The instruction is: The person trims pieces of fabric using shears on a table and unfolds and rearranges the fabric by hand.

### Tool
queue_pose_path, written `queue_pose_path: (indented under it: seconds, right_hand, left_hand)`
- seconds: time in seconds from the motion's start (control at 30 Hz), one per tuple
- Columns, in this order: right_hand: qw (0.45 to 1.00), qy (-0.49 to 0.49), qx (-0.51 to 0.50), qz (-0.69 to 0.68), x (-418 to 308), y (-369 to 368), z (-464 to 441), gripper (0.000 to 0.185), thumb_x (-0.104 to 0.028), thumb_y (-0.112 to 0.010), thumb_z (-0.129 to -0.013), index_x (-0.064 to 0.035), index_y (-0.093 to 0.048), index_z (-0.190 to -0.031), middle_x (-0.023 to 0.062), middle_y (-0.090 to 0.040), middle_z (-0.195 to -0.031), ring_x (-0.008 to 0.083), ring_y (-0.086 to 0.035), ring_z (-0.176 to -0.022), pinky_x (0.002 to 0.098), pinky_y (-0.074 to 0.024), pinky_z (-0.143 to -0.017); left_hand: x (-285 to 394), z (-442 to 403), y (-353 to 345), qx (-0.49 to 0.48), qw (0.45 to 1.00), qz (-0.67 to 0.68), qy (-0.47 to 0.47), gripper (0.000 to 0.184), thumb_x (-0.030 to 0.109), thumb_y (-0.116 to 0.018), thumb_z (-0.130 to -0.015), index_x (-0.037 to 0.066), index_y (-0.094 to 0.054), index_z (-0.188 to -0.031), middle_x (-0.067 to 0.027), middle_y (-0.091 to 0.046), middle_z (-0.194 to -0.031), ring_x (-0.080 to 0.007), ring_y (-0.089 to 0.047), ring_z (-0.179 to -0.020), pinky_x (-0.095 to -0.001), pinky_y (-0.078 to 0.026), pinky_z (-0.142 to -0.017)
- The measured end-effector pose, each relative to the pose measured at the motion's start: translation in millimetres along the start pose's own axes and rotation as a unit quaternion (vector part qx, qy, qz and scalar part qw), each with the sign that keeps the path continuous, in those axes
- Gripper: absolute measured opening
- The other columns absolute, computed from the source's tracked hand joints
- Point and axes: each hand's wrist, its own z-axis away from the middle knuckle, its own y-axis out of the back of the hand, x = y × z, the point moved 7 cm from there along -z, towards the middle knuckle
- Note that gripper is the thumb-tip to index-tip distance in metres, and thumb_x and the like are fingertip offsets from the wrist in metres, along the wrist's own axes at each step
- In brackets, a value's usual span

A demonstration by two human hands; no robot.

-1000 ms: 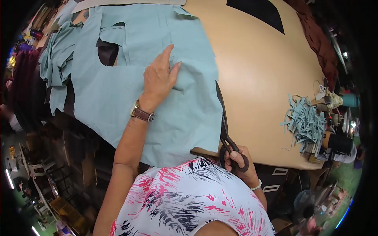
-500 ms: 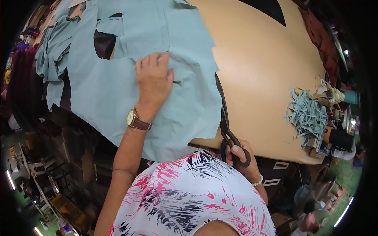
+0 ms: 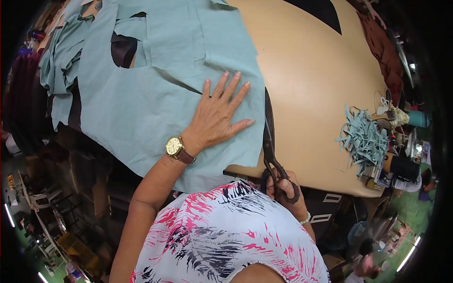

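Note:
A large light blue-green sheet of material [image 3: 127, 101], perhaps leather, covers the left part of the tan table [image 3: 321, 108]. It has cut-outs and a slit near its middle. My left hand [image 3: 218, 111] lies flat on the sheet with fingers spread, a watch on its wrist. My right hand [image 3: 288, 188] is wrapped round the handles of dark scissors [image 3: 269, 146] at the table's near edge. Their blades point away from me along the sheet's right edge, partly hidden by it; I cannot tell whether they touch it.
A heap of thin blue-green strips [image 3: 365, 137] sits at the table's right end, beside a teal container [image 3: 417, 118] and small tools. Brown material [image 3: 382, 56] hangs along the far right edge. A black piece [image 3: 321, 13] lies at the top. Crumpled blue-green material [image 3: 63, 61] is at left.
My left hand has moved right and nearer the scissors, going from curled fingers to spread flat. The sheet has shifted slightly, and a slit shows beside the fingers. My right hand still holds the scissors.

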Motion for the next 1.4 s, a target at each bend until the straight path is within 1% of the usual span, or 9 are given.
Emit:
queue_pose_path:
  seconds: [0.23, 0.6, 0.8, 1.3, 1.4]
  right_hand:
    - [1.0, 0.011, 0.017, 0.004, 0, -5, -4, 0.049, -0.045, -0.063, -0.072, 0.0015, -0.049, -0.073, 0.0054, -0.045, -0.06, 0.0127, -0.048, -0.05, 0.0234, -0.0391, -0.046]
    - [1.0, 0.016, 0.019, 0.001, -3, -5, -11, 0.049, -0.046, -0.06, -0.074, 0.001, -0.048, -0.075, 0.0049, -0.045, -0.059, 0.0118, -0.047, -0.047, 0.0219, -0.0382, -0.044]
    - [0.999, 0.014, 0.022, -0.019, -4, -5, -11, 0.046, -0.043, -0.062, -0.075, 0.0007, -0.049, -0.076, 0.0046, -0.045, -0.059, 0.0115, -0.047, -0.046, 0.0215, -0.0379, -0.043]
    - [0.999, -0.009, 0.042, -0.022, 0, -1, -9, 0.044, -0.042, -0.064, -0.075, -0.0005, -0.048, -0.074, 0.0035, -0.045, -0.059, 0.0096, -0.045, -0.045, 0.0205, -0.0362, -0.041]
    - [0.999, -0.012, 0.032, -0.018, 1, 0, -10, 0.042, -0.039, -0.065, -0.076, -0.001, -0.047, -0.073, 0.0033, -0.044, -0.059, 0.0092, -0.044, -0.044, 0.0203, -0.0358, -0.041]
  left_hand:
    - [1, 0, 1, -0.002, 1.0, 0.001, -0.005, 0.07, 0.052, -0.049, -0.08, 0.015, -0.03, -0.136, -0.0155, -0.023, -0.141, -0.0365, -0.022, -0.129, -0.0576, -0.018, -0.1]
    - [1, 0, 1, 0.004, 1.0, 0.0, -0.003, 0.069, 0.052, -0.05, -0.079, 0.015, -0.032, -0.135, -0.0154, -0.025, -0.141, -0.0357, -0.023, -0.128, -0.0571, -0.018, -0.1]
    - [1, 0, 1, 0.001, 1.0, -0.001, -0.002, 0.07, 0.052, -0.051, -0.078, 0.015, -0.033, -0.134, -0.0146, -0.025, -0.141, -0.0348, -0.022, -0.129, -0.0572, -0.018, -0.1]
    - [1, 0, 1, -0.002, 1.0, -0.007, 0.0, 0.07, 0.053, -0.051, -0.078, 0.015, -0.034, -0.134, -0.0136, -0.025, -0.141, -0.034, -0.022, -0.129, -0.057, -0.018, -0.1]
    - [1, 0, 0, -0.001, 1.0, -0.008, 0.0, 0.07, 0.053, -0.051, -0.078, 0.015, -0.034, -0.134, -0.0135, -0.025, -0.141, -0.0339, -0.022, -0.129, -0.0568, -0.018, -0.1]
